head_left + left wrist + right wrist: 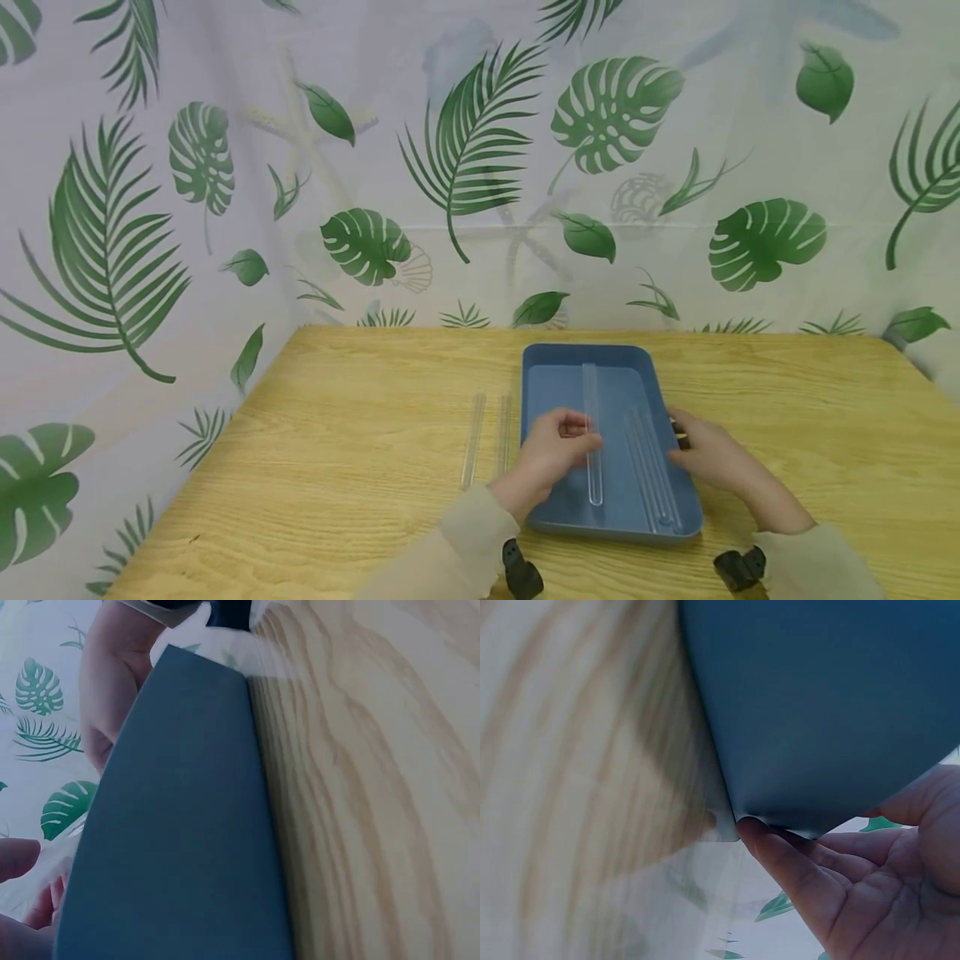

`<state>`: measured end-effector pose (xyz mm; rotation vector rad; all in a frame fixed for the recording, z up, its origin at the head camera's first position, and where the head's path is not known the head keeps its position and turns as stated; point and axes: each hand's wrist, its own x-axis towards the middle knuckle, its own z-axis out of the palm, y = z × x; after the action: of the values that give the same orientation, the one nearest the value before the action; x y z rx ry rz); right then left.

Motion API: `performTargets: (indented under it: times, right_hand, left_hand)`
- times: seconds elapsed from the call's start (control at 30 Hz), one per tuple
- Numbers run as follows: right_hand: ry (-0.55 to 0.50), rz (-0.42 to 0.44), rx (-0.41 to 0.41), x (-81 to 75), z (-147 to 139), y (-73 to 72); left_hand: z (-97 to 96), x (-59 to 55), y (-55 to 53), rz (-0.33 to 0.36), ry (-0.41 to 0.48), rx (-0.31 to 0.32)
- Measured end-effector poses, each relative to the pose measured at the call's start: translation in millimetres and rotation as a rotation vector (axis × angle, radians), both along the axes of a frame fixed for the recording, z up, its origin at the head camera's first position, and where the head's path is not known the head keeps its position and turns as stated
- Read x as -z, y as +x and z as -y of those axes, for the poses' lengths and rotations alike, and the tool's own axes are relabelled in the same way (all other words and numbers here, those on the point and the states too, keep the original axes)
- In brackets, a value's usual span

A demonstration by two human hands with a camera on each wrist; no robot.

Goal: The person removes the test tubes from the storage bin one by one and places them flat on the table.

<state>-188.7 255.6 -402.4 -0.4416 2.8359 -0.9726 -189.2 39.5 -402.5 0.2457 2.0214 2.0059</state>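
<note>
My left hand point(553, 450) pinches a clear glass test tube point(593, 483) over the blue tray point(615, 523). The tube's rounded end points toward me. In the left wrist view, the thumb and fingertips show at the lower left beside the tube, partly behind the tray's wall. My right hand point(712, 454) holds the tray's right side; the right wrist view has its fingers point(795, 877) against the outer wall and the thumb partly hidden behind it. Several more clear tubes point(651, 475) lie side by side in the tray's right half.
Two clear tubes, one farther left point(473, 437) and one nearer the tray point(504, 433), lie on the wooden table point(337, 467). A leaf-printed cloth point(480, 167) hangs behind the table and along its left. Each wrist wears a black strapped device point(521, 571).
</note>
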Motion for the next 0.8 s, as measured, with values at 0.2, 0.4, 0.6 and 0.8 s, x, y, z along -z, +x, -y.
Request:
performTargets:
  times: [0.2,0.4,0.6,0.8]
  right_hand:
    - [0.000,0.000,0.003,1.0,0,-0.5]
    - [-0.001,-0.009,-0.001,2.3,-1,-1.1]
    - [-0.003,-0.007,0.006,0.6,1,0.3]
    - [0.001,-0.016,0.012,0.0,1,1.9]
  left_hand:
    - [17.3,-4.6,-5.1,-0.100,0.036,0.014]
    - [34.3,-13.8,-4.1,-0.136,0.002,0.013]
    - [51.0,-14.2,-3.9,-0.159,0.021,0.000]
    - [68.5,-15.3,-3.8,-0.212,0.014,-0.035]
